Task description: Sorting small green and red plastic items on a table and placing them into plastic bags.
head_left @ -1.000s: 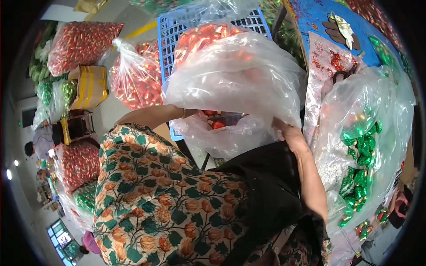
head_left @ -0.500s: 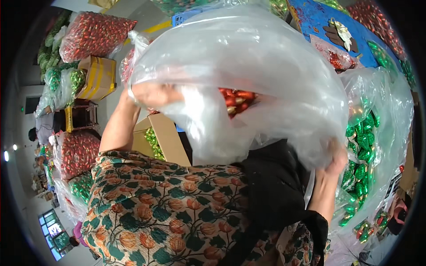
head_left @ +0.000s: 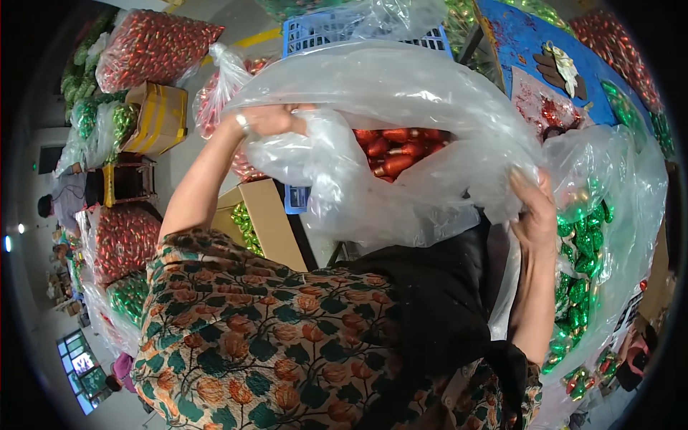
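Observation:
In front of me a large clear plastic bag [head_left: 416, 79] spreads wide, its mouth turned toward me. Shiny red ornaments [head_left: 401, 154], some with gold parts, show through the opening. My left hand [head_left: 276, 120] is closed on the gathered left side of the bag's rim, its fingertips partly hidden by the plastic. On the right side, my right hand [head_left: 534, 204] grips the rim between thumb and fingers. How deep the ornaments lie inside cannot be seen.
Beyond the bag stands a blue crate [head_left: 308, 36]. A cardboard box [head_left: 272, 222] of green ornaments is at the left. Green ornaments [head_left: 584, 247] in plastic lie at the right. Gloves [head_left: 562, 68] rest on a blue table [head_left: 505, 36]. A sack of red ornaments [head_left: 154, 50] sits far left.
The bag's raised far side has sunk, uncovering the blue crate and more red ornaments. My left hand has moved slightly right and away; my right hand has gone up and away from me.

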Motion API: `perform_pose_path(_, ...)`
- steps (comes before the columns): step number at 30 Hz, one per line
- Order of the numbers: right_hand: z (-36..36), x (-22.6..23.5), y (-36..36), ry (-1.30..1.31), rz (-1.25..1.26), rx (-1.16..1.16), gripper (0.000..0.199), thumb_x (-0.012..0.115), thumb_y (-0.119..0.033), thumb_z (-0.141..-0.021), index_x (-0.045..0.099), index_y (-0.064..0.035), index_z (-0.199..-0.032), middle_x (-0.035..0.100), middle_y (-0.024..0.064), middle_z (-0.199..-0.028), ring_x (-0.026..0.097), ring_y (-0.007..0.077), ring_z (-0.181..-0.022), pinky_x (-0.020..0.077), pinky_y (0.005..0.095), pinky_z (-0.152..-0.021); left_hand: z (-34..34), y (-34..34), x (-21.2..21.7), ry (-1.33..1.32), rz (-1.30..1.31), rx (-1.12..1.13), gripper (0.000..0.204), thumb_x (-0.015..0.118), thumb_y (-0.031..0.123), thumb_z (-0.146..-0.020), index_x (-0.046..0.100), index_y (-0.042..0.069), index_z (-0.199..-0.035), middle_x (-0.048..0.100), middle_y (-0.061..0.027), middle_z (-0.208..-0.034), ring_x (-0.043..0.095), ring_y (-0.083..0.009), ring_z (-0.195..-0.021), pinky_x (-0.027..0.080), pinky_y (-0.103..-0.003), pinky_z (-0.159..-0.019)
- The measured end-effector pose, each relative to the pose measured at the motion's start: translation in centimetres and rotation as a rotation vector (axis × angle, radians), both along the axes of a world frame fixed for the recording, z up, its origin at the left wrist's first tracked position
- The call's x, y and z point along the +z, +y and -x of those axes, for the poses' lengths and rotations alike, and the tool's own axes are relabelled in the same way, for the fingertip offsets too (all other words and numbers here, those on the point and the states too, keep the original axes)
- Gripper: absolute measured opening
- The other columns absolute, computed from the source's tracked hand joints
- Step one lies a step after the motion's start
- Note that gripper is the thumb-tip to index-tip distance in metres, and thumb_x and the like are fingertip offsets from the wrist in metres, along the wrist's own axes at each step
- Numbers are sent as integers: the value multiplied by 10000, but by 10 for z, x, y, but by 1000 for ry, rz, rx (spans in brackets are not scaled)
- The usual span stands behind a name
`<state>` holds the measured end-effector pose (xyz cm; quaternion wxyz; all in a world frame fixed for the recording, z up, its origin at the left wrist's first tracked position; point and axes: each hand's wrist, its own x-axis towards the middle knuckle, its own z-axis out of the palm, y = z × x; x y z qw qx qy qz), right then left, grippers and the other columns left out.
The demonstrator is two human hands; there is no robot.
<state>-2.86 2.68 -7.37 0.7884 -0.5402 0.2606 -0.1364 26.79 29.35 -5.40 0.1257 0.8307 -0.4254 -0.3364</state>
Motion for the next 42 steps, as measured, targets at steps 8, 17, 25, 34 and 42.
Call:
perform_pose_path(8,-83,-62,0,770,2012,581,213,609,-83,-711,618,-84,-923,634,77,-934,603,235,-888,464,332,-678,-54,18,-180,-545,-424,-474,383,597,64,-729,614,105,-1110,547,-140,-1162,516,-288,-1109,422,-348,-925)
perform_pose_path(17,-39,-120,38,871,1813,782,352,544,-78,-735,558,-78,-1086,569,87,-1046,540,277,-973,398,400,-862,-9,-24,-146,-390,-398,-586,577,596,-7,-678,513,112,-1237,528,-128,-1217,471,-246,-1169,350,-364,-1012)
perform_pose_path(25,-73,-164,29,315,1997,779,346,481,-167,-821,539,-69,-1149,505,88,-1212,432,262,-1168,314,472,-981,-21,-160,-165,-411,-278,-685,426,611,279,-786,545,116,-1175,569,-117,-1156,520,-282,-1073,382,-349,-958)
perform_pose_path(34,-59,-120,33,780,1957,881,411,493,-153,-792,515,-55,-1190,514,131,-1220,440,270,-1177,294,468,-1005,-33,-186,-210,-708,330,-387,293,493,258,-859,560,46,-1050,593,-153,-1010,547,-324,-951,425,-377,-813)
perform_pose_path(42,0,-250,92,201,546,1313,578,565,-167,-747,438,-110,-1308,509,184,-1233,470,326,-1149,371,413,-965,71,-133,-268,-131,92,-433,224,628,209,-762,595,87,-946,608,-151,-926,587,-321,-862,468,-409,-747)
